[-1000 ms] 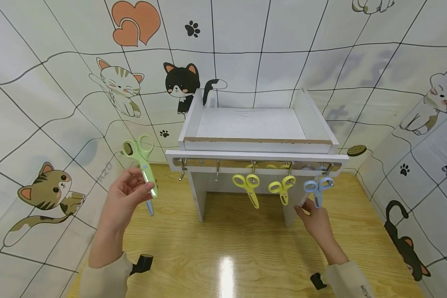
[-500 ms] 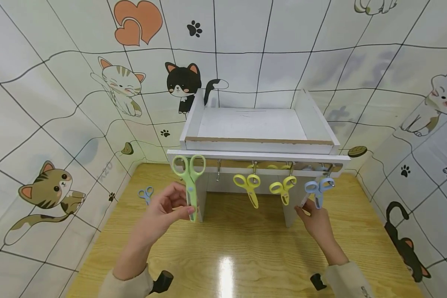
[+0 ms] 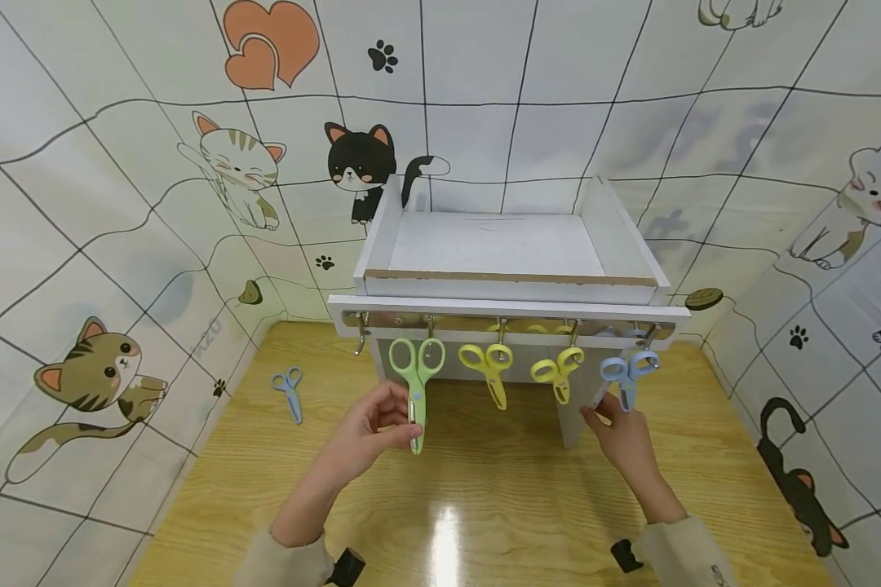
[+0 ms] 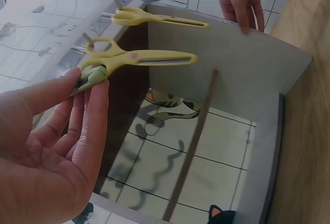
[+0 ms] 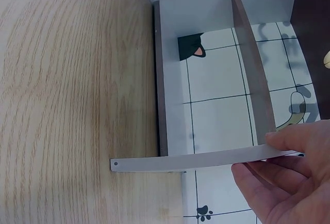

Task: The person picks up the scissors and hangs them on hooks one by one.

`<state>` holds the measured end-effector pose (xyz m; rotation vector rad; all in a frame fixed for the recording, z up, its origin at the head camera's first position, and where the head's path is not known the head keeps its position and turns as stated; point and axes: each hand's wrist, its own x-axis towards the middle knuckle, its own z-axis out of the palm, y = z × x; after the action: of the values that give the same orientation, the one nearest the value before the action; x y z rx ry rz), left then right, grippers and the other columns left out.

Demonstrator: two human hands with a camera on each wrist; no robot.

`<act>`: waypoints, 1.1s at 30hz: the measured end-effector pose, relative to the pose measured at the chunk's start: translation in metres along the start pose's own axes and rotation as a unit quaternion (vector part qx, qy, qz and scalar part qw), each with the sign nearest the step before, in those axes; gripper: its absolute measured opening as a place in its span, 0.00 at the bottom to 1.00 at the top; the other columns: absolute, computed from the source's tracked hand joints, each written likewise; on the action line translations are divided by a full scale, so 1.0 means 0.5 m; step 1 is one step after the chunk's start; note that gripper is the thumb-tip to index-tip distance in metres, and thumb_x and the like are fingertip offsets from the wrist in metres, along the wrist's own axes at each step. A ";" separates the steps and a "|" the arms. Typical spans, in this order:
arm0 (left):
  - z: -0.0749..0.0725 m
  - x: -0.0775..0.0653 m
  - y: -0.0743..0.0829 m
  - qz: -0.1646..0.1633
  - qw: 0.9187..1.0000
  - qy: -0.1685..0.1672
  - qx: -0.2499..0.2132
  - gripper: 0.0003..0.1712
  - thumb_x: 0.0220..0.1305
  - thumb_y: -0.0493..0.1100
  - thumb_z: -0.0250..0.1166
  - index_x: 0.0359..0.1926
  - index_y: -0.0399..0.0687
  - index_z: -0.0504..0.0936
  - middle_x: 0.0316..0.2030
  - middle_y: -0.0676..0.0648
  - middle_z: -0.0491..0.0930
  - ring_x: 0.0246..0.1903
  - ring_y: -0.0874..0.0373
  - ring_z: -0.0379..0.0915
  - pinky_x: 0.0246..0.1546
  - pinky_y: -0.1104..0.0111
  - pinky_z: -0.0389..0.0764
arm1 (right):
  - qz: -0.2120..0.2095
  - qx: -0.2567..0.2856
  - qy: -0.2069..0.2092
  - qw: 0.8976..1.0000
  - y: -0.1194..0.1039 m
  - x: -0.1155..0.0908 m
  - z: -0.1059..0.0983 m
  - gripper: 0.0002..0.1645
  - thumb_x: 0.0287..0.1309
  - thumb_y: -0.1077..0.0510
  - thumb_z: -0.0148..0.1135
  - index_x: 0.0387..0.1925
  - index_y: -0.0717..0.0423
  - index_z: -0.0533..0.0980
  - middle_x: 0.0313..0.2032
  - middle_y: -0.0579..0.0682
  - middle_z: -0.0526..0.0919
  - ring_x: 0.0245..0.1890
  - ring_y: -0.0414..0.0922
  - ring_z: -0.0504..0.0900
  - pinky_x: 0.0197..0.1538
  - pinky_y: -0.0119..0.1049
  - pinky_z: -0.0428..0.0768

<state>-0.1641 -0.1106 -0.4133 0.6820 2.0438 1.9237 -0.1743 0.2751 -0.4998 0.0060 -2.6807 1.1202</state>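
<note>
Green scissors [image 3: 417,379] are pinched by the blade end in my left hand [image 3: 370,436], handles up. Their finger loops are at the second hook [image 3: 431,324] from the left on the white stand's rail; I cannot tell whether they hang on it. Only a bit of the green blades [image 4: 92,79] shows in the left wrist view. My right hand [image 3: 624,440] grips the front edge of the stand's right side panel [image 5: 211,159], thumb on one face and fingers on the other. Just above that hand hang blue scissors [image 3: 629,373].
Two pairs of yellow scissors, the left pair [image 3: 490,371] and the right pair [image 3: 558,375], hang from middle hooks. The leftmost hook [image 3: 361,334] holds nothing. Another pair of blue scissors [image 3: 289,395] lies on the wooden table. An open-topped white tray [image 3: 495,244] tops the stand.
My left hand has carried the green scissors rightward from the left side, past the leftmost hook, and slightly down to the second hook. My right hand has stayed on the panel.
</note>
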 end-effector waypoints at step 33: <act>-0.245 -0.075 -0.197 -0.185 0.974 0.128 0.029 0.31 0.80 0.51 0.47 0.72 0.35 0.58 0.68 0.30 0.68 0.52 0.71 0.78 0.61 0.66 0.82 | -0.006 0.006 0.013 1.000 -0.002 0.002 0.005 0.16 0.65 0.65 0.61 0.52 0.71 0.78 0.48 0.72 0.84 0.50 0.68 0.83 0.51 0.63 0.84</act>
<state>-0.2074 -0.2374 -0.5037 0.0499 2.1926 1.8110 -0.1756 0.2725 -0.5005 0.0109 -2.6481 1.1247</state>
